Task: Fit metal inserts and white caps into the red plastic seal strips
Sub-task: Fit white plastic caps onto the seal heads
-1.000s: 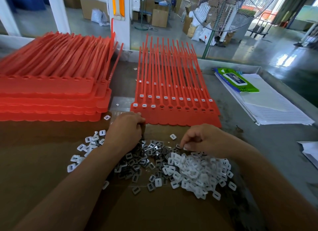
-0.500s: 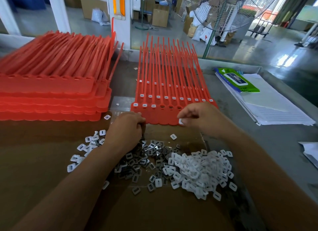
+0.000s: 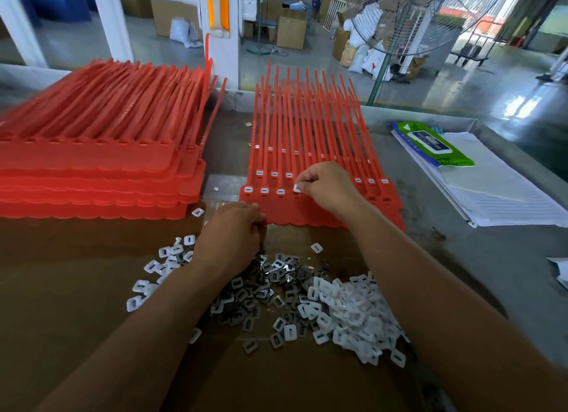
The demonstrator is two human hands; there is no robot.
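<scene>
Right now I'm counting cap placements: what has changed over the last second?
The right hand lifted a white cap off the cap pile and carried it forward to the red seal strips, now pinching it at the front row's fourth socket. The left hand and metal inserts stayed put.
</scene>
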